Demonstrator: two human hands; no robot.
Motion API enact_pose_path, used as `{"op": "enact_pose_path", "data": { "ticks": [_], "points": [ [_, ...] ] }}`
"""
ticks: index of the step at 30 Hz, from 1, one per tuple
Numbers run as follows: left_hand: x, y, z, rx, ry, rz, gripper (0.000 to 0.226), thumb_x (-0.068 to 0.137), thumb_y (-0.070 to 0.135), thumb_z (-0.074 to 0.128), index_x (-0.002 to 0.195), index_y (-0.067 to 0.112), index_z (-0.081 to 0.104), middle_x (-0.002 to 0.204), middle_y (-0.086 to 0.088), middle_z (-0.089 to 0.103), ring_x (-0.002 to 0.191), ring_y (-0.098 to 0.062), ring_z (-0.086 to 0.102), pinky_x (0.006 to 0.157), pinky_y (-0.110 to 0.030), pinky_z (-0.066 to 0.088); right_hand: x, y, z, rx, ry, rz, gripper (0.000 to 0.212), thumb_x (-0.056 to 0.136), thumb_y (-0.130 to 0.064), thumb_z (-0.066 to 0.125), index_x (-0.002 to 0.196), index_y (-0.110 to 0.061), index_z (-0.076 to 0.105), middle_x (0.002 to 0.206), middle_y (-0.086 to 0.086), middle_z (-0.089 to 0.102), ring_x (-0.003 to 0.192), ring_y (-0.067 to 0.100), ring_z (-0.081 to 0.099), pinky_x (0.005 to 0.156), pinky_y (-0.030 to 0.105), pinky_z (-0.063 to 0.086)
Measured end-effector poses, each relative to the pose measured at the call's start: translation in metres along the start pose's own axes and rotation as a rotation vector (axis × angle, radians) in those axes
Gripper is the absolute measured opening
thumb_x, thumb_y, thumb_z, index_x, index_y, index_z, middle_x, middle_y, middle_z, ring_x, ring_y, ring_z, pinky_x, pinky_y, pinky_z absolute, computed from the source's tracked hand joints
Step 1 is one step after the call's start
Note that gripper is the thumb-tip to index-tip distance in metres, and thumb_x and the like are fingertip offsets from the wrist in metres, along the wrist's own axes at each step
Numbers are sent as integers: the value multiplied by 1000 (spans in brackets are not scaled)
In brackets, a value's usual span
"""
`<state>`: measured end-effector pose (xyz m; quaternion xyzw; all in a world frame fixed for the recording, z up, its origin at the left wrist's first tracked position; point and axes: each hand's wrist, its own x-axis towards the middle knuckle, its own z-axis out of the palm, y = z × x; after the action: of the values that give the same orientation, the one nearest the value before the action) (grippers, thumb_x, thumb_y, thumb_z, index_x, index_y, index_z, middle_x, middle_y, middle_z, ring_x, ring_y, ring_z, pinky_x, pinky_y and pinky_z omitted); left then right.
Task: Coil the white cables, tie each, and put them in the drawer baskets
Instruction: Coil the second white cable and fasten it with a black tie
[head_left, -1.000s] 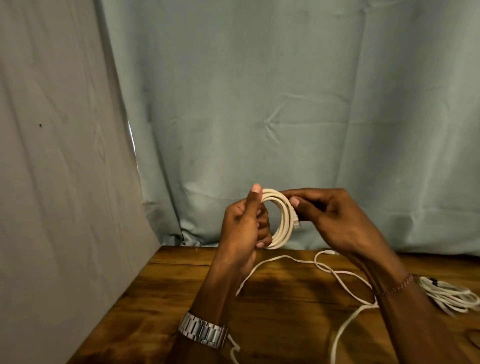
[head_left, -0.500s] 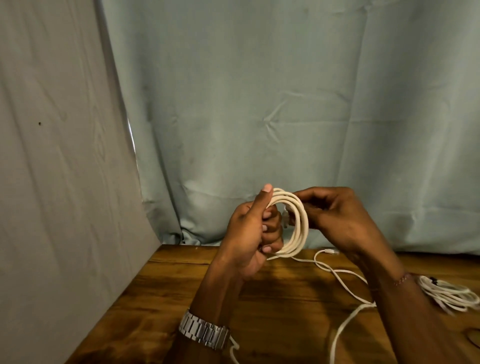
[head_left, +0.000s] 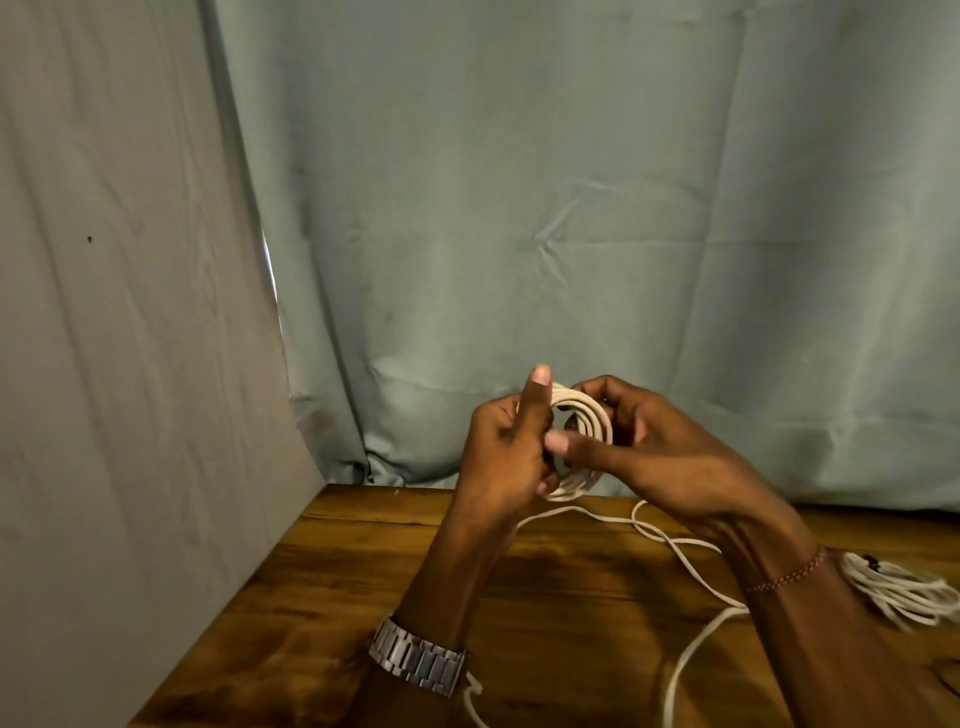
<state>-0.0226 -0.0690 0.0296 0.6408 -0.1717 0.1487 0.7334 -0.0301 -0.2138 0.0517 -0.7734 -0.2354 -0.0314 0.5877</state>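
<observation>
Both hands hold a white cable coil (head_left: 584, 421) in the air above the wooden counter (head_left: 337, 597), in front of the grey-green curtain (head_left: 519, 208). The left hand (head_left: 506, 457) has a closed grip on the coil's left side, its thumb pointing up. The right hand (head_left: 660, 452) grips the right side, its thumb across the loops. The loose cable tail (head_left: 691, 566) lies on the counter. A second cable bundle (head_left: 904, 592) lies at the right edge, behind the right wrist.

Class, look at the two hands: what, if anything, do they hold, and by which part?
Both hold the coiled white cable: the left hand grips its left side, the right hand its right side.
</observation>
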Motion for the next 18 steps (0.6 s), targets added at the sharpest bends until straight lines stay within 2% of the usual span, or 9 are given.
{"op": "enact_pose_path", "data": {
  "ticks": [3, 6, 9, 13, 16, 18],
  "points": [
    [0, 0, -1, 2, 1, -33, 45, 102, 45, 46, 69, 13, 46, 52, -1, 32, 43, -11, 30, 40, -21, 29, 0, -1, -3, -276, 52, 33, 37, 84, -25, 79, 117, -24, 61, 94, -7, 74, 84, 9, 71, 77, 26, 60],
    [2, -1, 0, 3, -19, -64, 42, 102, 43, 48, 71, 16, 43, 57, -1, 28, 49, -11, 27, 45, -25, 28, -4, -1, -1, -607, 183, 59, 27, 89, -34, 74, 113, -28, 65, 102, -11, 71, 86, 8, 68, 77, 29, 58],
    [1, -3, 1, 47, -57, -60, 33, 102, 36, 53, 76, 16, 57, 58, 0, 34, 51, -11, 31, 47, -27, 30, -8, -2, 3, -704, 283, 106, 25, 87, -40, 75, 104, -22, 71, 90, -1, 74, 74, 15, 72, 73, 42, 62],
    [2, -7, -1, 84, -78, -42, 26, 101, 36, 55, 85, 18, 65, 59, 4, 41, 52, -9, 38, 50, -26, 38, -14, -8, 3, -935, 348, 114, 27, 89, -45, 71, 89, -19, 73, 81, 1, 72, 75, 17, 70, 76, 40, 60],
    [3, -8, 0, 119, -46, -13, 29, 102, 39, 52, 91, 16, 65, 60, 3, 43, 54, -9, 42, 52, -26, 42, -19, -15, 5, -965, 435, 73, 40, 83, -54, 73, 107, -21, 72, 86, -2, 74, 90, 17, 69, 88, 39, 55],
    [3, -9, 1, 153, 1, 6, 32, 101, 42, 51, 98, 14, 66, 60, 4, 45, 55, -9, 45, 52, -24, 45, -23, -22, 5, -892, 458, 48, 45, 79, -52, 77, 112, -22, 72, 85, -6, 76, 93, 17, 69, 89, 39, 56]
  ]
}}
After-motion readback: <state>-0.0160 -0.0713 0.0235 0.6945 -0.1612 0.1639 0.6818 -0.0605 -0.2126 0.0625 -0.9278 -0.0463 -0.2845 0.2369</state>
